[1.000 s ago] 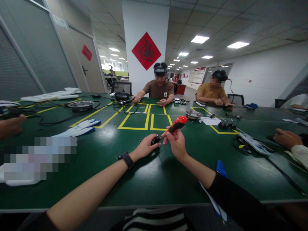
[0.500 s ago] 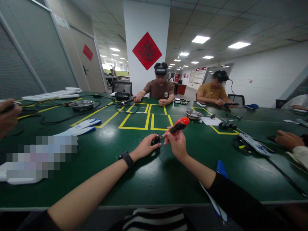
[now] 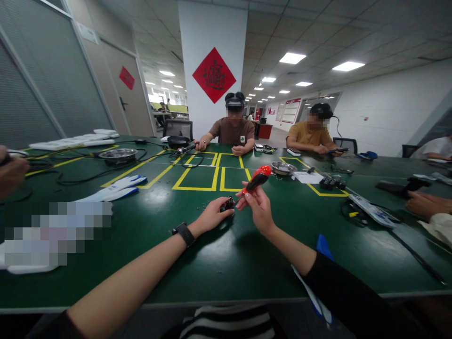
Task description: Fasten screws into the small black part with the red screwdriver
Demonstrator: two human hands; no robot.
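Observation:
Between the thumb and fingers of my left hand is a small dark part with a shiny metal top, held just above or on the green table. My right hand grips a red and black screwdriver, its handle tilted up to the right. The thin shaft slants down toward the small part; whether the tip touches it I cannot tell. A few tiny metal bits lie beside my left fingers.
White and blue gloves lie at left; another blue-tipped glove is under my right forearm. Metal bowls, black blocks and cables are spread about. Co-workers sit across the table, and other hands show at the edges.
The screwdriver handle has tipped a little more upright and shifted slightly left with my right hand. At right, a co-worker's hand has shifted and a dark object there shows more.

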